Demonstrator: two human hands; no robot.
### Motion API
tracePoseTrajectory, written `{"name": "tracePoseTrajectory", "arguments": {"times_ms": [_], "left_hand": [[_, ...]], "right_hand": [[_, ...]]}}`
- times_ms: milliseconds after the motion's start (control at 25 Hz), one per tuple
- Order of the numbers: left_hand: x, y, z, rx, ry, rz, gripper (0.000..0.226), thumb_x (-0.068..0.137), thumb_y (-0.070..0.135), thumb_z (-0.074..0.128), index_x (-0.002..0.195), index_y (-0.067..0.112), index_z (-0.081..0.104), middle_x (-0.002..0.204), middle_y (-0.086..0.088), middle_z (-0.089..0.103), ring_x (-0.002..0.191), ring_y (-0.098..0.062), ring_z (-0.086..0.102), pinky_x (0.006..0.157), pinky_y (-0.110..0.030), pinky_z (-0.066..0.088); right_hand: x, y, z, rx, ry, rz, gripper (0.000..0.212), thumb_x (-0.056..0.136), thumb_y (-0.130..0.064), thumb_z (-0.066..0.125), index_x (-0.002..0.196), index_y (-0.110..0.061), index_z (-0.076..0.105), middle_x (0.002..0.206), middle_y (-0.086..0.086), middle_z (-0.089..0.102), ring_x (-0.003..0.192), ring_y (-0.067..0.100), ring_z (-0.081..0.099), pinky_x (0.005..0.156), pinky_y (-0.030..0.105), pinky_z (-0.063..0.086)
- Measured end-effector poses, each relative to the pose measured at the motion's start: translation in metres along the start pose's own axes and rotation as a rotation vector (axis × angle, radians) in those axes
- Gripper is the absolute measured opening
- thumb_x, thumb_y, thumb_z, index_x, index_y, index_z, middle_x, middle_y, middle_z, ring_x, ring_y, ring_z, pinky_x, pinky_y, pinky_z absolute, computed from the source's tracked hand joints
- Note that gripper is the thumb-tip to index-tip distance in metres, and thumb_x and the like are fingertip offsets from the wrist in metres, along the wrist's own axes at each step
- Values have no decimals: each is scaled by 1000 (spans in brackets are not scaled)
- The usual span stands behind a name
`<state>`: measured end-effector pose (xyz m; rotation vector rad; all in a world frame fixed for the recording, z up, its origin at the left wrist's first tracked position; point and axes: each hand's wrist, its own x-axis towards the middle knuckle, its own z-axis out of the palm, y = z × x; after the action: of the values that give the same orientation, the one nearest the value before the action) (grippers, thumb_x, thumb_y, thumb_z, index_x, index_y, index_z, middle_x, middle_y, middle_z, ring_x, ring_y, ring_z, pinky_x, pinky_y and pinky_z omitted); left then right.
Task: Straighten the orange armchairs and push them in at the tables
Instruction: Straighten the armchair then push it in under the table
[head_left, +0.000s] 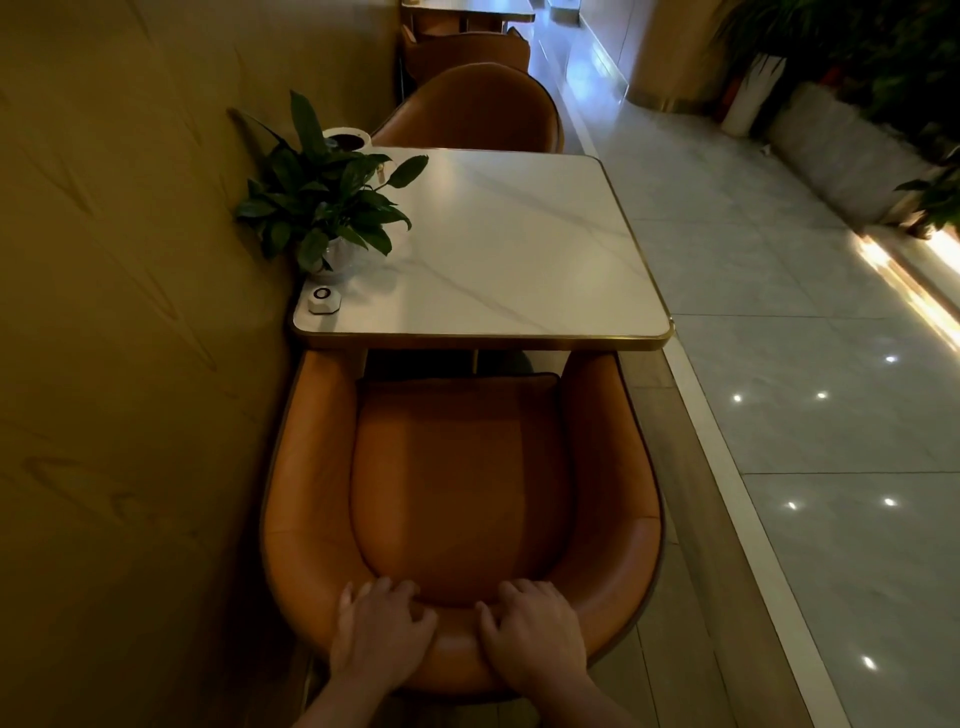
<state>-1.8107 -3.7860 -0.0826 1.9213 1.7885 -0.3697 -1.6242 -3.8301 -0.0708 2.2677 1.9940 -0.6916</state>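
Observation:
An orange armchair stands right below me, facing a white marble table with a gold rim. Its arm fronts reach just under the table's near edge. My left hand and my right hand both lie on top of the chair's backrest, side by side, fingers curled over the inner edge. A second orange armchair sits at the table's far side, its back toward the far end of the row. More orange seating shows beyond it.
A tan wall runs close along the left of chair and table. On the table's left side stand a potted plant, a small white call button and a white round dish. A tiled aisle lies to the right, with planters beyond.

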Motion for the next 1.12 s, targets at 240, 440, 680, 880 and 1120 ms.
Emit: {"name": "tracePoseTrajectory", "arguments": {"times_ms": [240,440,680,880,1120], "left_hand": [[0,0,-12,-31,-26,13,54,95,55,36,142,31,46,139,2,53,129,-18,47,114,-39,25],[5,10,-28,-71,14,15,54,98,51,35,147,29,40,141,1,51,129,-20,47,111,-40,31],[8,29,-47,-63,75,39,60,99,53,36,155,32,26,153,2,39,142,-19,34,120,-48,20],[19,50,-69,-77,122,18,66,100,55,35,158,32,13,164,-4,21,152,-23,16,123,-53,9],[47,112,-87,-64,206,-56,69,100,57,34,158,32,5,168,-5,9,154,-25,5,123,-54,4]], "right_hand": [[11,-3,-11,124,-205,107,49,94,-63,37,107,-23,61,109,-1,62,103,21,58,92,39,48],[19,5,-28,177,-147,128,39,99,-58,38,103,-25,59,102,-4,60,95,16,57,83,36,52],[27,18,-46,128,-56,72,36,101,-55,39,107,-25,58,101,-5,58,94,14,56,84,34,52],[47,33,-70,76,48,3,36,102,-53,39,114,-24,58,107,-5,59,98,13,55,86,30,50],[106,76,-104,28,132,-165,37,102,-52,40,119,-24,58,112,-5,61,102,11,57,89,28,50]]}}
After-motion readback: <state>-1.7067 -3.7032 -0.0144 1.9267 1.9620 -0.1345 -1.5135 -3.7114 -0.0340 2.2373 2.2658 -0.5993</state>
